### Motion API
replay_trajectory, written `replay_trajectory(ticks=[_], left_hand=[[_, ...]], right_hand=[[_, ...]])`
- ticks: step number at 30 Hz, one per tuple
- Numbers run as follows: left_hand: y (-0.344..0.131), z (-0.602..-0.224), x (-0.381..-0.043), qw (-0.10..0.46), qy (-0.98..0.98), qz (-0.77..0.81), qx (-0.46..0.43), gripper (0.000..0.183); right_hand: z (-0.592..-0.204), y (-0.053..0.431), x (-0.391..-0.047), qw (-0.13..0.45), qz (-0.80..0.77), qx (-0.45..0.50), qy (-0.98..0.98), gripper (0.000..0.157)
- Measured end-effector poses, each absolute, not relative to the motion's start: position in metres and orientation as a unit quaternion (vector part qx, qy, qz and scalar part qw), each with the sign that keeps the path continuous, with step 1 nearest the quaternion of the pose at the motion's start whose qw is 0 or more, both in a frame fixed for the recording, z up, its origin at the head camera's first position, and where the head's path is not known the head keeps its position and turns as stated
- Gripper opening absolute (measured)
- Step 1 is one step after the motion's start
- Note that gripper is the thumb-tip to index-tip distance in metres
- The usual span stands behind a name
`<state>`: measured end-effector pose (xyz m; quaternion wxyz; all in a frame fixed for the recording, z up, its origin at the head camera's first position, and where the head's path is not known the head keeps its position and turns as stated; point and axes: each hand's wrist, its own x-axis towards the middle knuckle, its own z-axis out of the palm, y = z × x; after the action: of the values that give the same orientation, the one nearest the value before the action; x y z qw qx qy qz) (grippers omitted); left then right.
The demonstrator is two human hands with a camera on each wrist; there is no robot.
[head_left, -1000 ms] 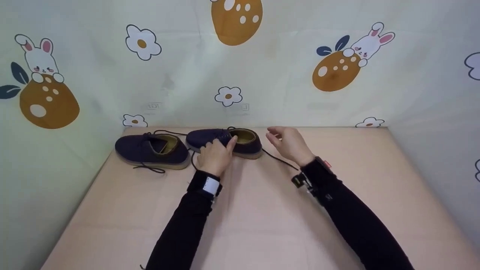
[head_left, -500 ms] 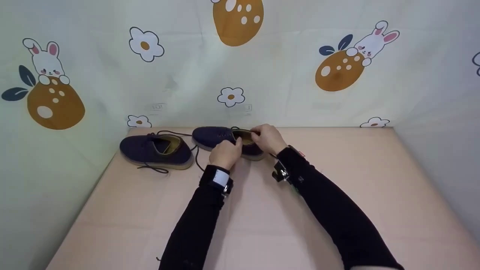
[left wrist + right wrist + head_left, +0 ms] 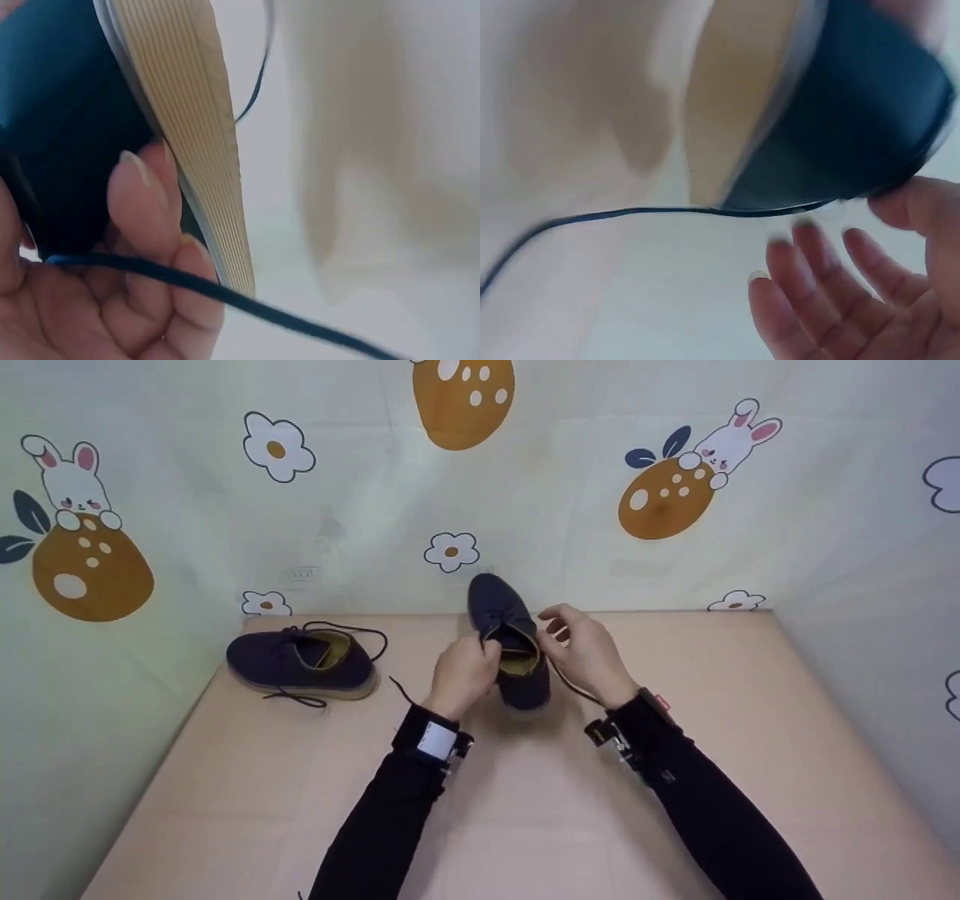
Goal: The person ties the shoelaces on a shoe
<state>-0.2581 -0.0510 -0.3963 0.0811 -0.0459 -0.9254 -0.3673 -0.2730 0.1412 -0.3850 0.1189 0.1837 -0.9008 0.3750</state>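
Left hand (image 3: 465, 671) grips one shoe (image 3: 523, 679); right hand (image 3: 591, 654) touches it.

I note passage for my right hand (image 3: 589, 655) toward the right edge of the flat pale-pink tabletop (image 3: 739, 697); leftward, a tan-soled navy lace-up shoe (image 3: 523, 682) obstructs.
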Motion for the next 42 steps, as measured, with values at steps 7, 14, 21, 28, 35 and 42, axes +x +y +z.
replay_trajectory(ticks=[7, 14, 21, 28, 35, 42], left_hand=[[-0.029, -0.388, -0.230, 0.024, -0.910, -0.400, -0.102, 0.037], [-0.019, -0.414, -0.220, 0.005, -0.935, -0.328, -0.133, 0.032], [-0.038, -0.414, -0.223, -0.069, -0.930, -0.330, -0.149, 0.044], [-0.077, -0.395, -0.234, -0.088, -0.906, -0.370, -0.188, 0.024], [-0.100, -0.388, -0.241, -0.050, -0.915, -0.336, -0.216, 0.011], [-0.118, -0.384, -0.242, -0.033, -0.920, -0.322, -0.222, 0.012]], right_hand=[[-0.389, 0.186, -0.255, 0.063, 0.409, 0.205, -0.887, 0.026], [-0.412, 0.201, -0.246, -0.006, 0.375, 0.216, -0.901, 0.017], [-0.420, 0.202, -0.247, -0.043, 0.349, 0.224, -0.909, 0.006], [-0.401, 0.227, -0.247, -0.049, 0.346, 0.220, -0.911, 0.010], [-0.383, 0.247, -0.242, -0.019, 0.325, 0.205, -0.923, 0.016], [-0.377, 0.258, -0.243, 0.020, 0.295, 0.179, -0.938, 0.018]])
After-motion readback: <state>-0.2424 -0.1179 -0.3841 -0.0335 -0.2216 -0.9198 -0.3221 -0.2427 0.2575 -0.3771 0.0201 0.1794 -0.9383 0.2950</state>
